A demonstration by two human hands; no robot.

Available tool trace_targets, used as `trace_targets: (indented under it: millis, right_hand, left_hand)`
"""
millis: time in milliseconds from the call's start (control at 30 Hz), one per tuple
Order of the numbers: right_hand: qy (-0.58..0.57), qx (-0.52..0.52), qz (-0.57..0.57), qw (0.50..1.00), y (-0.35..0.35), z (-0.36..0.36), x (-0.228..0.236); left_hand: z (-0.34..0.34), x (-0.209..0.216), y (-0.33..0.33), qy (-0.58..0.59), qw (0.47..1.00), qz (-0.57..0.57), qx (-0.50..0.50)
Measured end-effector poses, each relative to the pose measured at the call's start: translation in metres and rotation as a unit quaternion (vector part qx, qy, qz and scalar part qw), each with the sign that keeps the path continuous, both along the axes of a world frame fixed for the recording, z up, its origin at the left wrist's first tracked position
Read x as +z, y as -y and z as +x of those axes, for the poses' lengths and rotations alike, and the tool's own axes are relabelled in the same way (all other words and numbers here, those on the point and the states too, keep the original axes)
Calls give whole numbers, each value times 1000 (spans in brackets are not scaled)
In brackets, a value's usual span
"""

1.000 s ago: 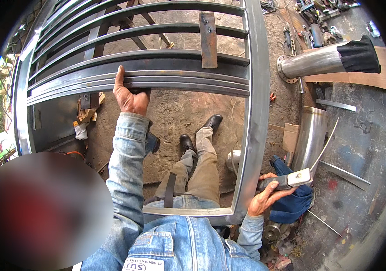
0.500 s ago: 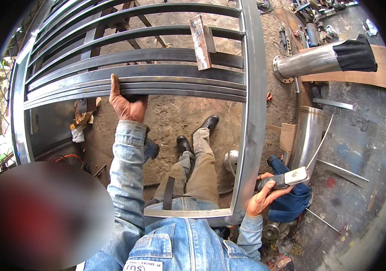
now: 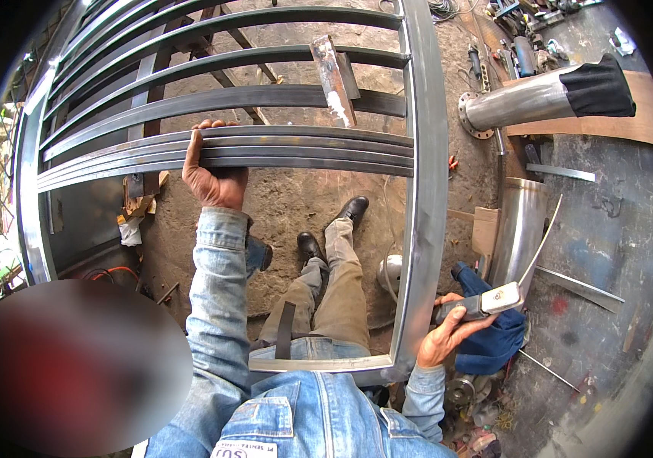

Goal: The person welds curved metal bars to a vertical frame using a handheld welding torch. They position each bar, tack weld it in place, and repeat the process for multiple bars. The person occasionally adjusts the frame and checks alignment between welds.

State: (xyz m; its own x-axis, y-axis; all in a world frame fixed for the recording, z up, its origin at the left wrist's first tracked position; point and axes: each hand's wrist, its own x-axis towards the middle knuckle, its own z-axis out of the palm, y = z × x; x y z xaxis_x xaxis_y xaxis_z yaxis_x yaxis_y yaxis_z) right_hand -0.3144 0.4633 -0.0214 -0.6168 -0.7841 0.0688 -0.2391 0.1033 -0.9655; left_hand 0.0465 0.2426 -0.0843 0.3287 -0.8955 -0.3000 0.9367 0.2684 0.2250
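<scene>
Frame smth semi-gloss mtl, flat bars matt mtl, flanged pipe shiny mtl, floor rough, L sleeve denim.

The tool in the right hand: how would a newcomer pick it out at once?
Follow the frame down its right side to the lower corner. Just right of that corner, the right hand holds the tool. Unlike the blue cloth beyond it, the tool has a black grip, a whitish head and a thin pale rod.

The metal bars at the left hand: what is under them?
The left hand passes under the metal bars; its fingertips show beyond, the finger parts between are covered.
</scene>
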Motion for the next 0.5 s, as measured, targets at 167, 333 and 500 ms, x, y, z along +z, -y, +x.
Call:
trace_targets:
  millis: [167, 333, 500]
  right_hand:
    - [-21, -8, -6, 1000, 3, 1, 0]
    - [-13, -12, -10, 1000, 5, 3, 1]
    - [-13, -12, 9, 1000, 4, 1, 2]
  left_hand:
    - [-7, 17, -11, -20, 1000, 21, 6]
    - [-31, 54, -52, 170, 926, 330, 71]
    - [-38, 82, -32, 735, 656, 141, 96]
